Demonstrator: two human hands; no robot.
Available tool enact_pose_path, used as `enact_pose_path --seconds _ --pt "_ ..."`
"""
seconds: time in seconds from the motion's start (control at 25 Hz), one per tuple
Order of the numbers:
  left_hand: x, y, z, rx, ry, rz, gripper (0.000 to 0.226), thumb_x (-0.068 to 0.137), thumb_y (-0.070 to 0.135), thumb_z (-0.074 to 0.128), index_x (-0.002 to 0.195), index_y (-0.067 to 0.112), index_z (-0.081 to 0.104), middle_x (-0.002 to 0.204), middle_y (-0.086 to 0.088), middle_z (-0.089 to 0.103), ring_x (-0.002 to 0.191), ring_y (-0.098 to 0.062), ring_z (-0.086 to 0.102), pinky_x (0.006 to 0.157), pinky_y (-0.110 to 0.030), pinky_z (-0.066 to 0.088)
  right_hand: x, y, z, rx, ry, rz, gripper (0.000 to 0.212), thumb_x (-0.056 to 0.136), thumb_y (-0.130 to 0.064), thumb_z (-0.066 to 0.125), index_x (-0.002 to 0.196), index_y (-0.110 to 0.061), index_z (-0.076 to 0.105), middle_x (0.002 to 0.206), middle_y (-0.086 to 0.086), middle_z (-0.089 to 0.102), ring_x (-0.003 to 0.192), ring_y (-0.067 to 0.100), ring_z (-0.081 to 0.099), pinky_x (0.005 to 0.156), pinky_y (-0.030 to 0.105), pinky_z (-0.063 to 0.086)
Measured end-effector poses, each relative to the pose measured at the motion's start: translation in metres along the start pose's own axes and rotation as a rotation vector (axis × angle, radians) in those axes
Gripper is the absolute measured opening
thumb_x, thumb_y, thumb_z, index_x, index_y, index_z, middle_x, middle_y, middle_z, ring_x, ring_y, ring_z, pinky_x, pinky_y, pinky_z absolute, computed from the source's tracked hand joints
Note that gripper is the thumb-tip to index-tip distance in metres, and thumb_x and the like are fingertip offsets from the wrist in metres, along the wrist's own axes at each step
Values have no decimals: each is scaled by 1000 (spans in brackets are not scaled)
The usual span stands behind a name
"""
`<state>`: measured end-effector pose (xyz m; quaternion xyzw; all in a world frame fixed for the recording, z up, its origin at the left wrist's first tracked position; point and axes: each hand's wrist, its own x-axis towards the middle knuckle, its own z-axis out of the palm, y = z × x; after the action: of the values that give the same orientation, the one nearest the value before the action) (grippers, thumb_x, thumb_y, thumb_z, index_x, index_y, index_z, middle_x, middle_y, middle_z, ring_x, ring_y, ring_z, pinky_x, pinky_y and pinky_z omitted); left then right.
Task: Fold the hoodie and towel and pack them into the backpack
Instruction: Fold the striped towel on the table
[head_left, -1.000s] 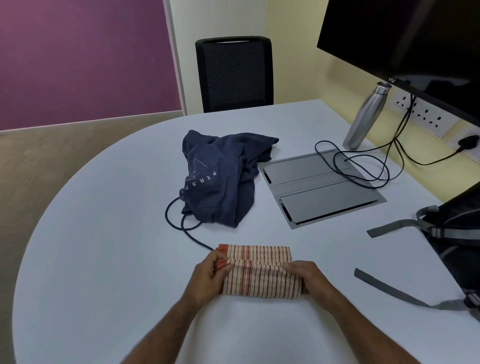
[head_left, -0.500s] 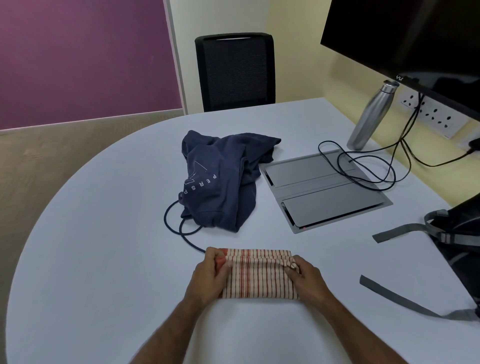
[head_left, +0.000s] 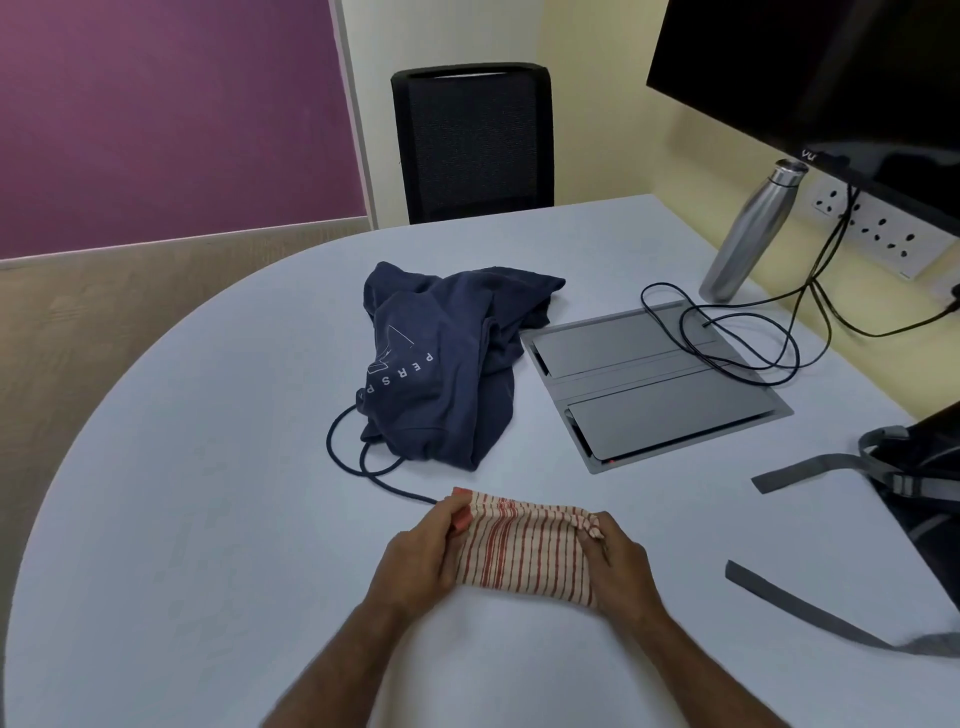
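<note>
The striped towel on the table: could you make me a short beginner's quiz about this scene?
1. True or false: both hands grip the towel.
2. The hoodie is: A folded, B crumpled, C in the backpack.
3. What metal thing stands by the wall sockets?

Key:
1. True: left hand and right hand hold its ends.
2. B.
3. A steel bottle.

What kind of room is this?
Probably an office meeting room: a big rounded table with a built-in cable box, a large screen above wall sockets, and an office chair.
</note>
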<state>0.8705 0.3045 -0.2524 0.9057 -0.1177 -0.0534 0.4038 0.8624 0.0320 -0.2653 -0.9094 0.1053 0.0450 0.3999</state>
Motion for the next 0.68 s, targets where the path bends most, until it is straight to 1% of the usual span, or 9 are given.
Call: enact_pose_path --seconds 0.08,0.12,0.2,0.24,0.32,0.4,0.48,0.56,0.68 --pt "5 4 -2 29 -43 -21 66 89 64 24 144 31 42 126 14 62 100 -5 64 84 -6 45 -1 1 2 -2 23 22 7 101 -22 49 101 -19 55 87 -3 69 81 15 66 68 31 55" --pt "8 6 -2 37 -57 -40 68 87 64 23 145 32 40 127 13 61 103 -7 63 88 -9 45 -1 1 3 -2 31 29 7 101 -22 49 101 -18 54 89 -2 68 81 15 66 68 30 54" --pt "17 8 0 51 -61 -77 57 94 55 29 148 35 33 130 11 59 110 -11 62 96 -21 50 -2 1 4 -8 45 46 9 102 -22 48 103 -16 53 91 -1 68 83 16 65 66 27 53" --pt "21 10 2 59 -61 -101 52 98 49 33 149 37 30 130 11 59 111 -12 61 98 -26 51 -3 0 4 -13 52 61 10 102 -23 47 103 -15 53 92 0 68 84 16 65 66 26 53" --pt "27 10 7 79 -61 -158 48 102 40 39 149 37 27 125 13 61 106 -10 62 95 -29 53 -5 0 4 -22 64 84 10 101 -23 49 102 -15 54 93 1 68 85 18 65 67 26 52" --pt "28 9 11 109 -53 -204 50 102 35 45 148 33 26 115 14 62 97 -9 63 88 -26 54 -6 -2 5 -41 68 101 8 100 -22 52 94 -17 54 90 1 68 82 17 64 63 22 48" --pt "25 6 16 123 -43 -243 51 101 33 45 147 30 25 110 13 62 92 -10 64 84 -26 55 -7 -5 5 -64 75 107 11 99 -22 54 88 -19 52 87 0 67 80 18 63 62 23 43" --pt "24 4 19 119 -24 -262 49 101 32 43 146 29 25 108 11 63 91 -11 65 84 -30 56 -7 -7 6 -79 85 127 10 98 -23 55 90 -19 52 88 0 67 82 18 63 66 25 43" --pt "24 2 21 115 -17 -272 47 103 35 41 147 34 26 110 14 63 93 -10 64 87 -31 57 -5 -9 8 -90 86 179 12 99 -25 53 101 -14 57 95 1 66 88 21 64 72 27 48"
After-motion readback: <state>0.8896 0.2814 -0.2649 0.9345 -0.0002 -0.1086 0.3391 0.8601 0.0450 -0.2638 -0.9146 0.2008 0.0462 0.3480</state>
